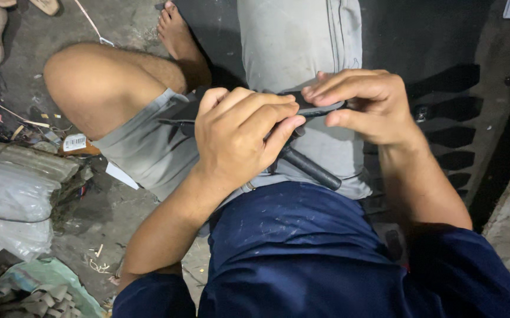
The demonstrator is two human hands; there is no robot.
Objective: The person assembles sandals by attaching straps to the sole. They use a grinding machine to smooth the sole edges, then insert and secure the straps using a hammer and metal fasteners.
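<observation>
I sit on the ground in grey shorts with a thin black strap-like piece (319, 108) held over my lap. My left hand (240, 132) is curled around one end of it, thumb pressing toward the middle. My right hand (364, 103) pinches the other end between thumb and fingertips. A black rod-shaped handle (311, 168) sticks out below my left hand and rests on my thigh; whether my left hand grips it is hidden. Both hands nearly touch at the fingertips.
My bent left knee (81, 79) and bare foot (178, 35) lie on a dirty concrete floor. A wrapped grey bundle (13, 197) sits at the left, scraps and a green bag (48, 282) below it. Several black strap pieces (452, 109) lie at the right.
</observation>
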